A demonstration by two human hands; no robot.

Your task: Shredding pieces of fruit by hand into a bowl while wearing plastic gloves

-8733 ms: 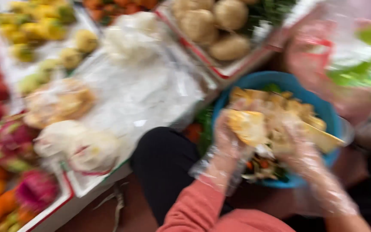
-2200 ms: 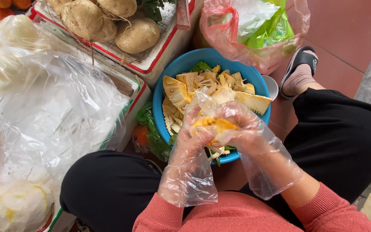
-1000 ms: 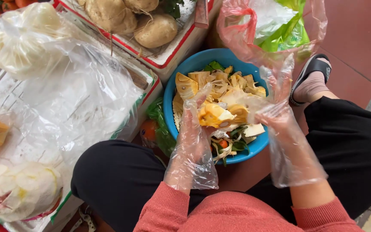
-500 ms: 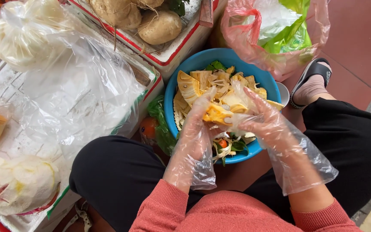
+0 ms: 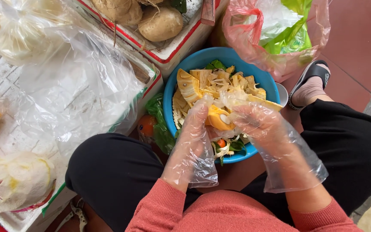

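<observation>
Both hands are over the blue bowl (image 5: 181, 81), each in a loose clear plastic glove. The left hand (image 5: 194, 137) comes in from below with fingers curled, pinching the near side of a yellow fruit pod (image 5: 217, 118). The right hand (image 5: 254, 124) meets it from the other side, fingertips pressed onto the same pod, so the piece sits gripped between the two hands, just above the bowl's near half.

Under it the bowl is heaped with pale yellow peel (image 5: 220, 83) and stringy scraps, a few green leaves (image 5: 216, 65) at the far rim and more by the near edge. The bowl rests on the floor between the person's knees, black trousers on either side.

A pink plastic bag (image 5: 254, 30) with green and white contents stands just beyond the bowl. A foot in a black sandal (image 5: 308, 79) lies beside it. To the left, crates: brown tubers (image 5: 159, 23) in one, crumpled clear plastic sheet (image 5: 74, 86) over another, a peeled pale fruit (image 5: 16, 180) at the lower left corner.
</observation>
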